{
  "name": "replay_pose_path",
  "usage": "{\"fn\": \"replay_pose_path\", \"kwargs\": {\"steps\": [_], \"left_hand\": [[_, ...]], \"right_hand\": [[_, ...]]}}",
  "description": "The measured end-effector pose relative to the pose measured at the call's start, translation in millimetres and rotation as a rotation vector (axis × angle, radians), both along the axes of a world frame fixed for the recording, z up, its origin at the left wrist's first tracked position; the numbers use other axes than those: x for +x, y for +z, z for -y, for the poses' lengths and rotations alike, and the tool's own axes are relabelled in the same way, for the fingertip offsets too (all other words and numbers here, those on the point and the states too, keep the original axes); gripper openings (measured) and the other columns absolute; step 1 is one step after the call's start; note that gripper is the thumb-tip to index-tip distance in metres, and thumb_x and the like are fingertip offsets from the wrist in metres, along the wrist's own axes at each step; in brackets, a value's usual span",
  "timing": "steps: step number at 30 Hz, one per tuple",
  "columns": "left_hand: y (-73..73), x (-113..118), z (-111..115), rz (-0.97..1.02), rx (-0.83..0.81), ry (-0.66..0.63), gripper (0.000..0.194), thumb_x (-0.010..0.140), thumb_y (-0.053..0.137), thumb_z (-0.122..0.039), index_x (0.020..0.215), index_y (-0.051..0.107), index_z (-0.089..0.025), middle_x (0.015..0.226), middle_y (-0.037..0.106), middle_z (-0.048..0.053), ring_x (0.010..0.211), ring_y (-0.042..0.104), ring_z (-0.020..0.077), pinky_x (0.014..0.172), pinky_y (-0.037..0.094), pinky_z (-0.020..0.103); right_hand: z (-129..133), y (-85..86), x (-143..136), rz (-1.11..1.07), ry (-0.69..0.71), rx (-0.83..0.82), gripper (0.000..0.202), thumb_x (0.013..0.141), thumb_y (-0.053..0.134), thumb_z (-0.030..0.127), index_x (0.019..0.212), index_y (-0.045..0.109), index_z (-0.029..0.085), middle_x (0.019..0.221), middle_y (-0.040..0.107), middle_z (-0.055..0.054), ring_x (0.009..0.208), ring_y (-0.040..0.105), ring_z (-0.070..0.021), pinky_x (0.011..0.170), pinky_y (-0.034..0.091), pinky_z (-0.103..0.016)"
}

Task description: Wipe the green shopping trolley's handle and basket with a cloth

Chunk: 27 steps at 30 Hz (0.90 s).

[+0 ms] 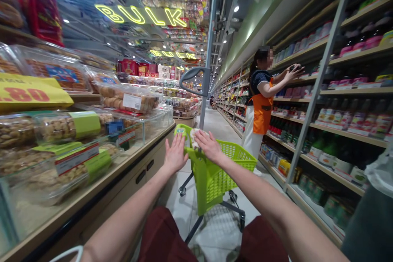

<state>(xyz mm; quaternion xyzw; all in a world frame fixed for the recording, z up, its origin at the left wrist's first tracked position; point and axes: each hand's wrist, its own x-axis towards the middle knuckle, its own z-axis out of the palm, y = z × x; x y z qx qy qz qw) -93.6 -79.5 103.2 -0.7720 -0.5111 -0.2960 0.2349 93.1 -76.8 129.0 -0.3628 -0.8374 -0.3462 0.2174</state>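
A small bright-green shopping cart [229,172] with a perforated basket stands in front of my knees. My left hand [176,153] lies against the left part of its frame, with the fingers stretched out near a rounded green end with a label [180,131]. My right hand [209,144] presses a crumpled white cloth [194,136] onto the top of the cart, by the foot of a grey pole [212,28]. The fingers of this hand lie over the cloth and partly cover it.
On the left runs a glass-fronted counter [144,131] with packaged nuts and biscuits. Shelves of bottles and cans [346,127] line the right side. A person in an orange apron [262,108] stands there, reaching to the shelf. The tiled aisle floor [211,116] leads away behind the pole.
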Motion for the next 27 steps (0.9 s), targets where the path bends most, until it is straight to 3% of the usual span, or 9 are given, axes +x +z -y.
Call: {"fn": "replay_pose_path", "kwargs": {"steps": [4, 6, 8, 13, 15, 17, 23, 25, 27], "left_hand": [[1.4, 6, -3, -0.021, -0.011, -0.004, 0.066, 0.075, 0.044, -0.031, 0.134, 0.024, -0.010, 0.143, 0.020, 0.013, 0.133, 0.008, 0.0264, 0.104, 0.006, 0.056], [3.4, 10, -3, -0.026, -0.016, -0.003, 0.066, 0.075, 0.044, -0.031, 0.134, 0.024, -0.010, 0.143, 0.019, 0.014, 0.133, 0.009, 0.0272, 0.103, 0.007, 0.056], [6.3, 14, -2, -0.021, -0.007, -0.001, 0.067, 0.075, 0.043, -0.032, 0.134, 0.023, -0.008, 0.143, 0.018, 0.014, 0.133, 0.008, 0.0276, 0.103, 0.009, 0.056], [13.9, 18, -1, -0.003, 0.045, -0.007, 0.067, 0.076, 0.041, -0.032, 0.135, 0.021, -0.008, 0.143, 0.017, 0.014, 0.133, 0.009, 0.0268, 0.103, 0.010, 0.055], [16.7, 18, -1, -0.003, 0.059, -0.007, 0.067, 0.076, 0.041, -0.033, 0.135, 0.022, -0.008, 0.143, 0.018, 0.014, 0.133, 0.009, 0.0271, 0.103, 0.010, 0.055], [20.0, 18, -2, 0.000, 0.072, -0.008, 0.067, 0.076, 0.042, -0.032, 0.135, 0.022, -0.008, 0.142, 0.019, 0.015, 0.133, 0.009, 0.0275, 0.104, 0.011, 0.054], [29.2, 32, -1, 0.020, 0.084, -0.031, 0.068, 0.075, 0.043, -0.033, 0.135, 0.022, -0.009, 0.143, 0.018, 0.013, 0.133, 0.009, 0.0272, 0.104, 0.010, 0.054], [28.8, 35, -1, 0.020, 0.082, -0.034, 0.068, 0.075, 0.042, -0.032, 0.135, 0.022, -0.009, 0.143, 0.017, 0.012, 0.133, 0.009, 0.0263, 0.105, 0.009, 0.054], [25.3, 35, -3, 0.013, 0.068, -0.027, 0.068, 0.075, 0.042, -0.032, 0.135, 0.021, -0.009, 0.144, 0.016, 0.012, 0.133, 0.009, 0.0258, 0.105, 0.008, 0.054]], "right_hand": [[-13, 62.8, -4, -0.075, -0.010, 0.071, 0.042, 0.085, 0.034, 0.008, 0.124, 0.044, 0.019, 0.138, 0.031, -0.006, 0.130, 0.020, -0.0200, 0.107, 0.012, -0.048], [-16, 81.5, -5, -0.111, -0.013, 0.106, 0.042, 0.085, 0.033, 0.008, 0.124, 0.044, 0.018, 0.138, 0.031, -0.007, 0.130, 0.019, -0.0200, 0.107, 0.010, -0.049], [-16, 81.4, -4, -0.123, -0.013, 0.118, 0.042, 0.085, 0.033, 0.008, 0.124, 0.044, 0.016, 0.138, 0.031, -0.008, 0.130, 0.018, -0.0208, 0.106, 0.010, -0.050], [-6, 27.8, 11, 0.119, 0.122, 0.012, 0.040, 0.082, 0.041, 0.009, 0.120, 0.048, 0.018, 0.132, 0.041, -0.007, 0.128, 0.026, -0.0199, 0.107, 0.014, -0.046], [-7, 21.1, 17, 0.198, 0.178, 0.011, 0.040, 0.081, 0.043, 0.010, 0.119, 0.050, 0.020, 0.130, 0.044, -0.006, 0.127, 0.029, -0.0190, 0.107, 0.015, -0.044], [-10, 37.9, 21, 0.183, 0.189, 0.051, 0.040, 0.081, 0.043, 0.009, 0.119, 0.050, 0.020, 0.130, 0.044, -0.006, 0.126, 0.029, -0.0189, 0.107, 0.015, -0.044], [-15, 137.6, 20, -0.100, 0.069, 0.197, 0.040, 0.084, 0.034, 0.006, 0.120, 0.048, 0.017, 0.134, 0.039, -0.007, 0.129, 0.024, -0.0206, 0.106, 0.009, -0.051], [-13, 141.4, 22, -0.084, 0.045, 0.197, 0.040, 0.085, 0.032, 0.006, 0.120, 0.047, 0.016, 0.135, 0.037, -0.007, 0.129, 0.021, -0.0208, 0.107, 0.009, -0.051], [-11, 123.0, 27, -0.015, 0.029, 0.152, 0.039, 0.085, 0.033, 0.007, 0.121, 0.046, 0.015, 0.135, 0.037, -0.007, 0.129, 0.022, -0.0205, 0.107, 0.011, -0.049]]}}
